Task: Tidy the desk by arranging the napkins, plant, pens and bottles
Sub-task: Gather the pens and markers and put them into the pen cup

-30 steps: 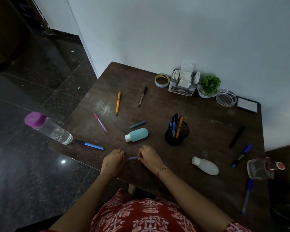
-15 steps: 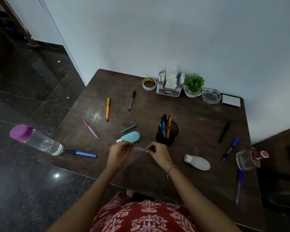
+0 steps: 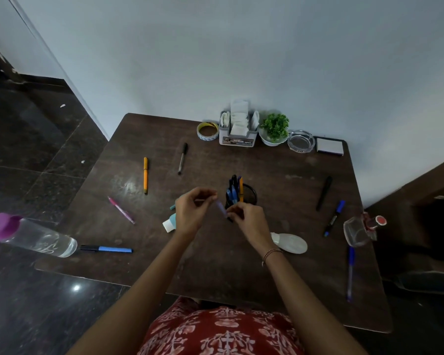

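The left hand [image 3: 193, 213] had its fingers curled, thumb and fingertips pinching the upper end of a slim pale-blue pen [image 3: 221, 208] that was blurred in the view. The right hand [image 3: 247, 221], its fingers also curled, pinched the pen's lower end. The pen sat tilted between both hands over the dark brown wooden desk [image 3: 221, 265], just in front of the black mesh pen cup [image 3: 251, 196] that held blue and orange pens. A teal bottle with a white cap [image 3: 170, 222] lay partly hidden beneath the left hand.
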